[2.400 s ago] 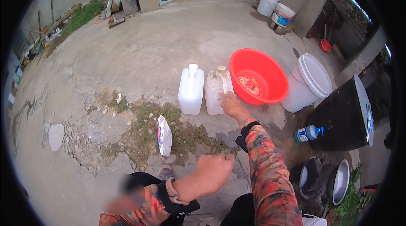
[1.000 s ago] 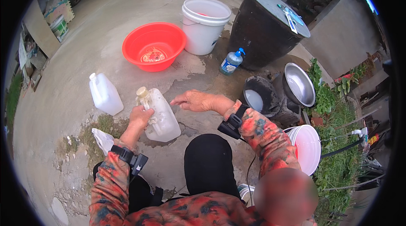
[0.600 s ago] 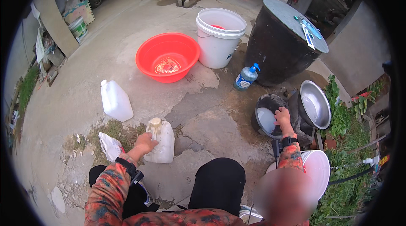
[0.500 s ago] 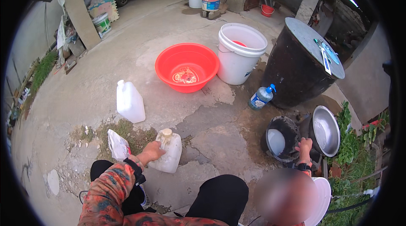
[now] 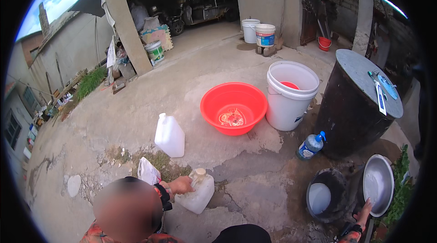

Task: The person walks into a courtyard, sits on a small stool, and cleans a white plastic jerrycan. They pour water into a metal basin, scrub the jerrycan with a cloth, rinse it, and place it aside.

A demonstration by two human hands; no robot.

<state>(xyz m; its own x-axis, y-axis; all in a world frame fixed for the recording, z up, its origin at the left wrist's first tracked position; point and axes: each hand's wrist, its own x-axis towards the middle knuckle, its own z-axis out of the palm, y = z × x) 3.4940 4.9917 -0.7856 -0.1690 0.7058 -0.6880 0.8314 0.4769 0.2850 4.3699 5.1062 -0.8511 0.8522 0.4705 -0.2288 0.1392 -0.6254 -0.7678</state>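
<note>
My left hand is closed at the handle side of a cloudy white plastic jug with a cream cap, standing on the concrete. At the lower right, my right hand reaches up with fingers stretched out, at the lower rim of a tilted metal basin. Left of it stands a black bucket with pale liquid inside. A second white jug stands farther off, and a white plastic bag lies beside my left wrist. A blurred patch covers part of my left arm.
Ahead are a red basin, a large white bucket and a dark drum with brushes on its lid. A blue pump bottle stands before the drum. Plants border the right side. Smaller buckets stand by the far pillar.
The view has tilted up, so everything sits lower and farther right. My right hand has moved from the black bucket's rim to the metal basin's rim. The left stays at the jug.
</note>
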